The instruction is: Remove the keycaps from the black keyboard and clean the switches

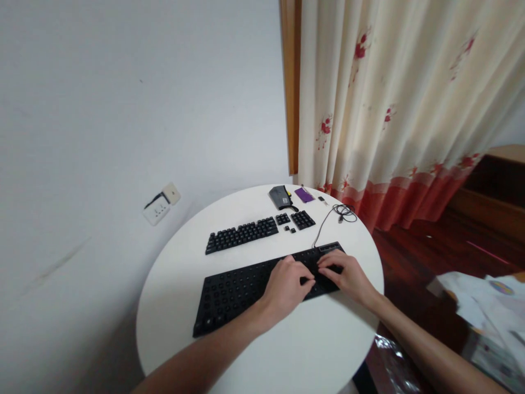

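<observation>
A black keyboard base (pixel 229 295) with most keycaps off lies slantwise on a white round table (pixel 172 295). My left hand (pixel 285 282) is over its right half, thumb and forefinger pinched together close to the surface. Across a small gap my right hand (pixel 342 271) is also pinched, over the number-pad end. Whatever is between either hand's fingertips is too small or hidden to name. Behind the base, loose black keycaps (pixel 241 234) lie laid out in keyboard order, with a smaller block of number-pad keycaps (pixel 302 220) to their right.
A coiled black cable (pixel 344 212) runs from the base's back edge. At the table's far side lie a grey pouch (pixel 281 197), a purple cloth-like item (pixel 304 195) and a small dark object (pixel 321 199). A wall with a socket (pixel 156 210) stands left, a curtain (pixel 369 137) behind.
</observation>
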The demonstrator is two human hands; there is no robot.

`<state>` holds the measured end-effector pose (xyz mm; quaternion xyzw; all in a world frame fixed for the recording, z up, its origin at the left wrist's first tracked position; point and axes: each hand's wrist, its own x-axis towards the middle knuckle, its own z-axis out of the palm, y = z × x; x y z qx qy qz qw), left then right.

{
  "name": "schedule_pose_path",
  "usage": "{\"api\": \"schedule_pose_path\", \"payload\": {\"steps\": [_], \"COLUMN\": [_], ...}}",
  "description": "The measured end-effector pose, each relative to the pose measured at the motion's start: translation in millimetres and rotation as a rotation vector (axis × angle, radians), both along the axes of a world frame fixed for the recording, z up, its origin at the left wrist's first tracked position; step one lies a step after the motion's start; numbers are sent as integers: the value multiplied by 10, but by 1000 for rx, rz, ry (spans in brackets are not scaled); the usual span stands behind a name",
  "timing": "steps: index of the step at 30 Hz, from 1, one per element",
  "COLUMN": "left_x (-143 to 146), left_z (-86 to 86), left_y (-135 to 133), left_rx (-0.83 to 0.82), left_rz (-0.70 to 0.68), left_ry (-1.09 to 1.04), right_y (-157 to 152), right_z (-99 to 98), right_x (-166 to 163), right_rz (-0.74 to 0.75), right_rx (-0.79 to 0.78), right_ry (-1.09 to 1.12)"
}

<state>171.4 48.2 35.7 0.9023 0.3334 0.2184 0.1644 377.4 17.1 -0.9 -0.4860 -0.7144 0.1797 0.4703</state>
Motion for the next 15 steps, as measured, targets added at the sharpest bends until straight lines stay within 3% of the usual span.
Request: {"api": "schedule_pose_path", "payload": {"steps": [5,15], "left_x": [60,24], "left_z": [-123,-207], "left_y": [-141,-158], "left_rx": [-17,16], "left_rz": [-13,-3], "left_ry": [-12,7], "right_y": [-292,-342], "right_z": [-149,-220], "right_x": [18,-17], "right_rz": [-2,19], "right_rx": [-34,-13], "right_ry": [36,-54]}}
